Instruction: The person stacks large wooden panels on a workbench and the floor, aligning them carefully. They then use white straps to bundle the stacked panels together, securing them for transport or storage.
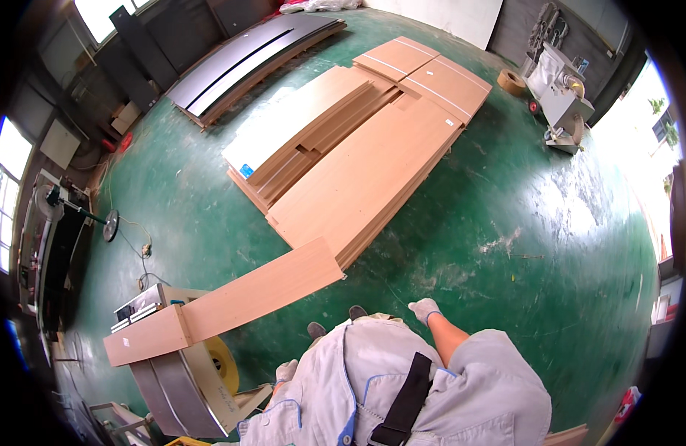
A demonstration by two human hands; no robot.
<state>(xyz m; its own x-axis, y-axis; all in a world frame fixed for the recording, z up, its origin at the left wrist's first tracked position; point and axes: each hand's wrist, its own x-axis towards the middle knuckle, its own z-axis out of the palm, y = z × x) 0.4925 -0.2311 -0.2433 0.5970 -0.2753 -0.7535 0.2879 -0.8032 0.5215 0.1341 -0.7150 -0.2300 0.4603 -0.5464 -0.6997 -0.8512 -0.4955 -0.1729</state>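
Observation:
A long light-brown wooden board (231, 297) lies across a metal machine (176, 383) at my lower left, its far end pointing toward the stacks of boards. My left hand (285, 369), in a white glove, hangs beside my hip near the machine and touches nothing that I can see. My right hand (424, 308), also gloved, swings in front of my body with its fingers curled and nothing in it. My grey work jacket fills the bottom of the view, and my shoe tips (335, 321) show just above it.
Stacks of wooden boards (365, 171) lie on the green floor ahead, with dark grey panels (246, 63) behind them. A white machine (562, 93) and a tape roll (511, 81) stand at the far right. A workbench (53, 245) and cables are on the left.

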